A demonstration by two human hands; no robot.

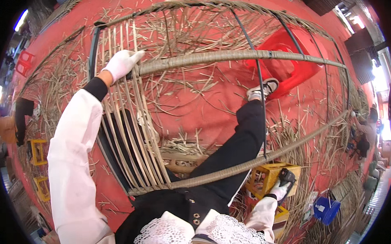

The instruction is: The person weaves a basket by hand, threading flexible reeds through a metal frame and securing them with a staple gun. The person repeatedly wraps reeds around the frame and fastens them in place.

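Hands, both gloved in white, stand far apart at this moment: your left hand (122,65) is at the left end of the middle rail (202,59), against the pale strands (147,128); whether its fingers pinch those strands or only press on them, you cannot be told from this view. Your right hand (279,191) is closed around a black handheld tool (287,175), kind not determinable, on your body's side of the middle rail and to the right, beside a yellow crate (270,175). The frame (263,128) lies in front of you, its long axis running left to right along the middle rail. Governing relation: the strands run crosswise to the middle rail at its left end, reaching from the upper rail (191,3) on its far side to the lower rail (227,169) on its near side, close to your waist. Your left hand is therefore the nearer one, touching them; your right hand and its tool are well apart from them, beyond the lower rail as seen from the middle rail. Also noted: a red plastic chair (306,79) at the middle rail's right half, and cut strips scattered over the red floor (186,118) around it.
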